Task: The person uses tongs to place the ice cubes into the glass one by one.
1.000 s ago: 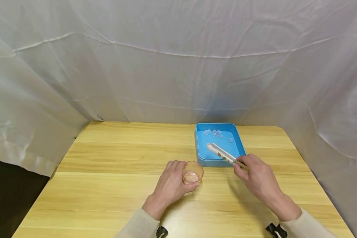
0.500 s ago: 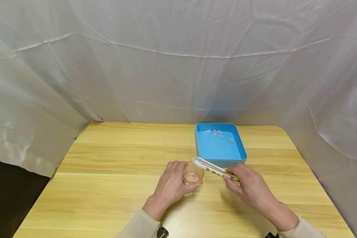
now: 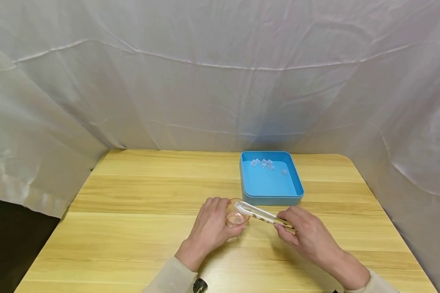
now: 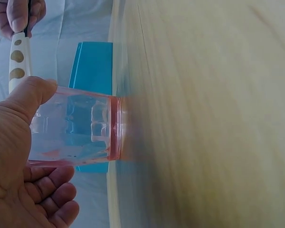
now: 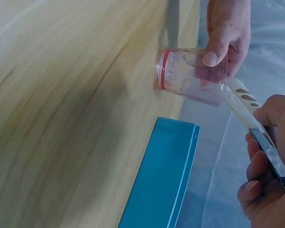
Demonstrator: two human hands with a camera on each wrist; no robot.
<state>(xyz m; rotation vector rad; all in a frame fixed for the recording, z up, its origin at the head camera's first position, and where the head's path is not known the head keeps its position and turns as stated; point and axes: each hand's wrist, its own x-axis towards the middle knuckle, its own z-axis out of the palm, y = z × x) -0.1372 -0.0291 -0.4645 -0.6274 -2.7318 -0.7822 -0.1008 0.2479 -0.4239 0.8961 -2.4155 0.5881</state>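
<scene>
A clear pinkish cup (image 4: 71, 126) stands upright on the table, with my left hand (image 3: 212, 221) curled round its side, thumb and fingers on opposite walls. White tongs with brown spots (image 3: 258, 213) are in my right hand (image 3: 309, 234), pinched between thumb and fingers. Their tips lie over the cup's mouth at its right rim; a small clear cube seems to be between them, though it is hard to make out. In the right wrist view, the tongs (image 5: 242, 102) reach the cup's (image 5: 190, 76) open end. Some clear pieces show at the cup's bottom.
A blue square tray (image 3: 271, 187) stands behind and right of the cup. Several clear cubes (image 3: 265, 163) lie toward its back, and a single cube (image 3: 284, 172) sits apart at the right. Pale curtains (image 3: 220, 81) hang behind the wooden table (image 3: 132, 228).
My right hand has brought the tongs from over the tray leftward and nearer, and their tips have come down to the cup's mouth. My left hand has stayed on the cup.
</scene>
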